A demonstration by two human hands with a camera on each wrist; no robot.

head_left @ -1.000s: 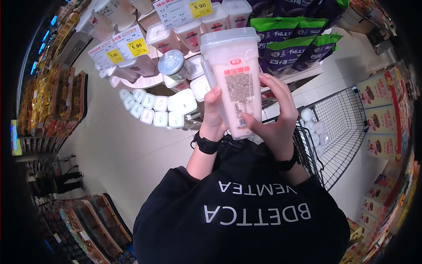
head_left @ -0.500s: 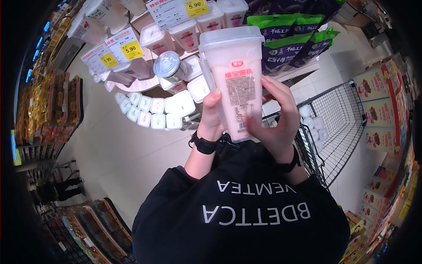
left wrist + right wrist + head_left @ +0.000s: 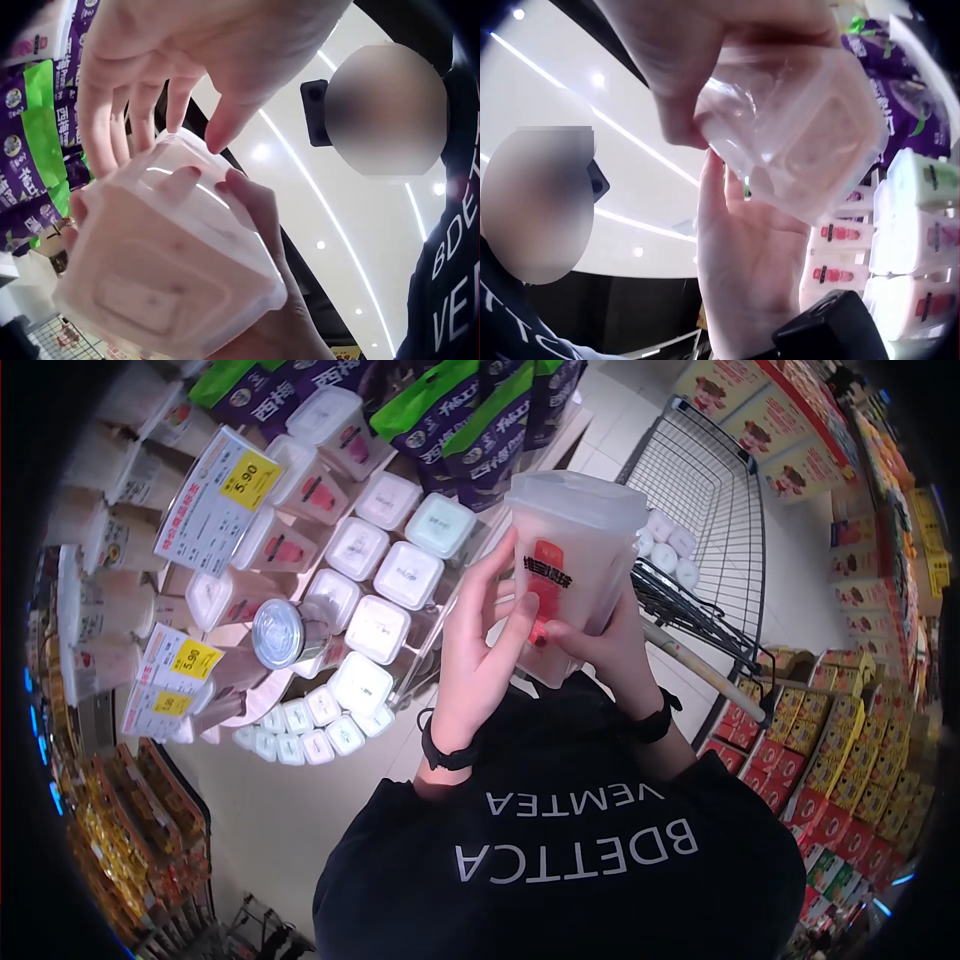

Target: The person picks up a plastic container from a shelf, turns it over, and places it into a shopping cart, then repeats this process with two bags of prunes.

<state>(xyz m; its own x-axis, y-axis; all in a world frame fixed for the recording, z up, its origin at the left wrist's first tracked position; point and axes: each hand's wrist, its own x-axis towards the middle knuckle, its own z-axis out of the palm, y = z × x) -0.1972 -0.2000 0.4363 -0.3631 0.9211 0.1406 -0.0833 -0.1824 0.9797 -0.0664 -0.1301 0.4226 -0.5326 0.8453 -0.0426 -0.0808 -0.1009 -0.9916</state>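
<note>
A tall, tapering plastic tub (image 3: 578, 555) with a translucent lid, red label and dark lettering is held between both hands in the head view. My left hand (image 3: 483, 645) bends round its left side, thumb on the front face and fingers along the edge. From the right, my right hand (image 3: 608, 645) grips the lower part, thumb on the front and fingers hidden behind. The tub's base (image 3: 150, 300) faces the left wrist camera. In the right wrist view, the left palm (image 3: 761, 251) stands apart from the tub, fingertips at its edge.
White-lidded tubs (image 3: 408, 575) and a round silver-lidded can (image 3: 278, 633) crowd the display on the left, beside price cards (image 3: 218, 500). Purple prune bags (image 3: 480, 445) stand at its far end. A wire shopping cart (image 3: 715, 490) with several white containers is at the right.
The tub has turned, bringing a red-labelled face in place of the text panel. My left hand has shifted higher on it. The head view has swung right, so the display now sits further left.
</note>
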